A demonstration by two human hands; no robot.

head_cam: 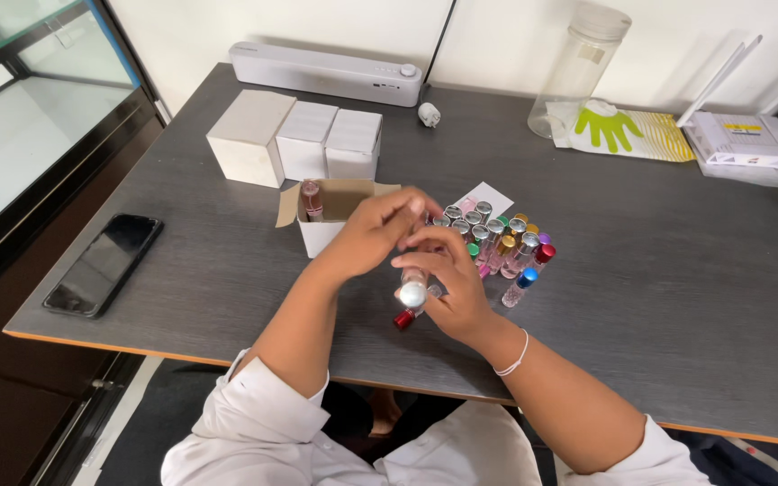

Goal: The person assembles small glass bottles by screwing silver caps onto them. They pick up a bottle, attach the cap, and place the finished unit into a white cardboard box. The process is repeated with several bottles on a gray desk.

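Small glass vial (413, 292), silver cap toward me, pinched in my right hand (447, 283) above the dark table (227, 270). My left hand (375, 232) grips its far end. Open cardboard box (330, 216) just behind; capped vials (502, 238) cluster right.

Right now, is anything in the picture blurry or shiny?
In the head view, the hands look a little soft, the left hand and right hand both; the small silver-capped bottle between them is blurry too. The black phone screen reflects pale light, the glass cabinet shows glare, and the table edge curves slightly from the wide lens.
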